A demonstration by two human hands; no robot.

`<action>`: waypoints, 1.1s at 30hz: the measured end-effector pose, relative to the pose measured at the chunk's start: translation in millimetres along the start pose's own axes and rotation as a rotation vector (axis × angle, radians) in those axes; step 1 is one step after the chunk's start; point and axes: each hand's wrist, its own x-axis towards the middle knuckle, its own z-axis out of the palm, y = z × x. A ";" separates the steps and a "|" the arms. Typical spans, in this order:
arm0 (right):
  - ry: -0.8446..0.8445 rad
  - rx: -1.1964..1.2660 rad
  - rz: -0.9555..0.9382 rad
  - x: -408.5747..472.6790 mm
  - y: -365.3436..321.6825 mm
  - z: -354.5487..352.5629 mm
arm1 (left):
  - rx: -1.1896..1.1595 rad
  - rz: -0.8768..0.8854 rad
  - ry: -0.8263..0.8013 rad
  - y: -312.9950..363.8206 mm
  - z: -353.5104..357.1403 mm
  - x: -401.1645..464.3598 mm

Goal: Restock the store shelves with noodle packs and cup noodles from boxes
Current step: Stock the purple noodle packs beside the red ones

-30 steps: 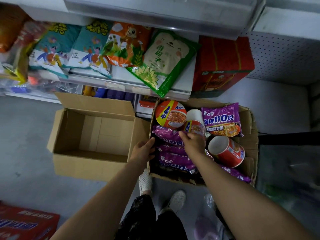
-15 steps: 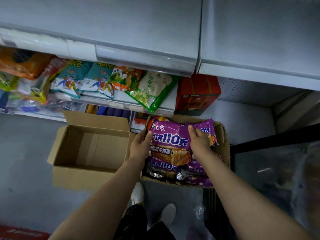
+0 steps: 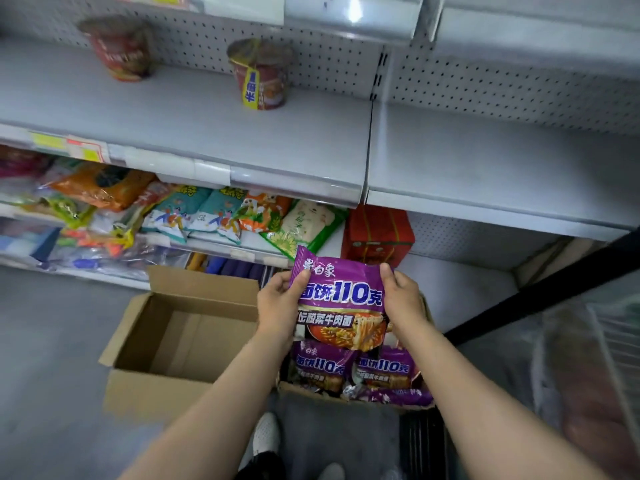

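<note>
The left hand and the right hand are pinching the two upper corners of a purple noodle pack, thumbs on its printed face and the other fingers hidden behind it. The pack is hanging upright in the air above the stocked box, where more purple packs are lying against its near edge, and below the front edge of the grey shelf.

That shelf is carrying two cup noodles towards its back edge, well apart from each other (both look blurred, so whether they are upright is hard to say). The pack is probably heading there.

The grip is only at the corners, so the slick film could be slipping out as it is lifted, dropping the pack back into the box or onto the floor. Pushed too far back, it might be knocking the nearer cup over. The empty carton is sitting open just left of the feet, an easy thing to trip on.
</note>
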 end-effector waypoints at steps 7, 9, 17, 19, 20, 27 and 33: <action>0.067 0.035 -0.123 -20.8 -41.8 -12.8 | -0.172 0.046 0.025 27.4 17.2 -33.1; 0.067 0.048 -0.150 -23.4 -52.6 -18.2 | -0.189 0.066 0.014 36.3 21.7 -38.6; 0.038 0.244 -0.191 -36.6 -83.2 -35.2 | -0.279 0.157 -0.007 71.7 40.7 -60.9; -0.006 0.274 -0.217 -41.0 -91.4 -39.4 | -0.319 0.167 0.010 83.1 44.6 -63.6; -0.020 0.273 -0.250 -43.7 -96.9 -41.9 | -0.344 0.175 0.020 91.2 48.1 -65.6; 0.134 0.199 -0.561 -56.1 -127.2 -51.4 | -0.435 0.233 -0.039 132.7 67.6 -80.1; 0.356 0.072 -0.685 -70.1 -136.4 -65.2 | -0.493 0.215 -0.126 149.3 76.6 -98.7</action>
